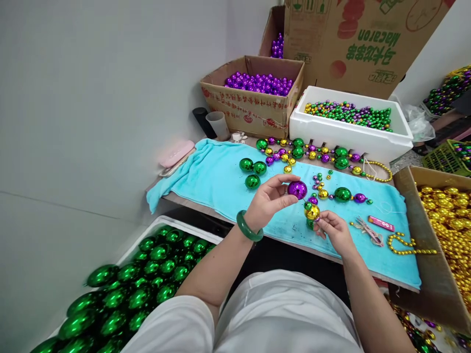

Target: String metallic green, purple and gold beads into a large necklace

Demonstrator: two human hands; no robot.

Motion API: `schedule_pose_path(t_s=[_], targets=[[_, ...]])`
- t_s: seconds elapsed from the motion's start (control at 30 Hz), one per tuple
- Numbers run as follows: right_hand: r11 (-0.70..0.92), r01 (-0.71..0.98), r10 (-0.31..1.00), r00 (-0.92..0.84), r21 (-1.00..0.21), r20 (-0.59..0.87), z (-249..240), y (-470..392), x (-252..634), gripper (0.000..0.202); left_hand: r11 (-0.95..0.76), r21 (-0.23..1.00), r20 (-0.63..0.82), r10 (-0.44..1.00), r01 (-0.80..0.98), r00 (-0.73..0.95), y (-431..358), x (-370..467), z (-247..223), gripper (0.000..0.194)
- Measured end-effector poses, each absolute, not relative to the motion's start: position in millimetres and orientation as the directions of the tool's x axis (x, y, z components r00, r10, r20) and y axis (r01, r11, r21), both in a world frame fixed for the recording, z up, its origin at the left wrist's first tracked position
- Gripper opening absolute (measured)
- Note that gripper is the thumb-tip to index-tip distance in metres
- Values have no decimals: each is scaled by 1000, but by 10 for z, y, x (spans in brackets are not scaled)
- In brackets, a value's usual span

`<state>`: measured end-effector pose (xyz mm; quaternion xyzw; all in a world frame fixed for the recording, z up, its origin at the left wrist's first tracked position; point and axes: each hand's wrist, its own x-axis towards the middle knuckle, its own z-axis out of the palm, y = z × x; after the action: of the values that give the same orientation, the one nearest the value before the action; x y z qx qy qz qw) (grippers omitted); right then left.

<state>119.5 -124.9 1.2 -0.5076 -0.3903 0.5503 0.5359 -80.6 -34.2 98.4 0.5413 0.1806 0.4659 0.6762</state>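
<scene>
Between the thumb and fingers of my left hand (270,198) is a shiny purple ball (297,189). My right hand (334,231) pinches a strand of beads just below a gold ball (312,211); small purple and green beads sit by that ball, and a green ball shows partly behind it. Both hands are over a turquoise towel (217,171). Three loose green balls (252,182) lie left of my hands. Beyond my right hand, a strung row includes a large green ball (342,194) and a purple ball (359,198).
Finished-looking bead strands (312,155) lie along the towel's back edge. Small scissors (369,231), a pink lighter-like item (381,223) and a gold bead strand (401,251) are at right. A white foam box (331,128), cardboard box (253,115), gold-bead box (423,274) and green-ball bin (147,230) surround the table.
</scene>
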Motion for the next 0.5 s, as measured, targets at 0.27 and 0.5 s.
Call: schedule_pose_path(t_s=[0.27, 0.5], targets=[[-147, -261, 989, -34, -954, -143, -22, -1236, 1185, 23, 63, 878, 226, 820, -474, 527, -323, -811, 971, 36], [-138, -253, 988, 34, -957, -152, 71, -1214, 1129, 25, -78, 942, 240, 837, -326, 491, -363, -759, 930, 34]])
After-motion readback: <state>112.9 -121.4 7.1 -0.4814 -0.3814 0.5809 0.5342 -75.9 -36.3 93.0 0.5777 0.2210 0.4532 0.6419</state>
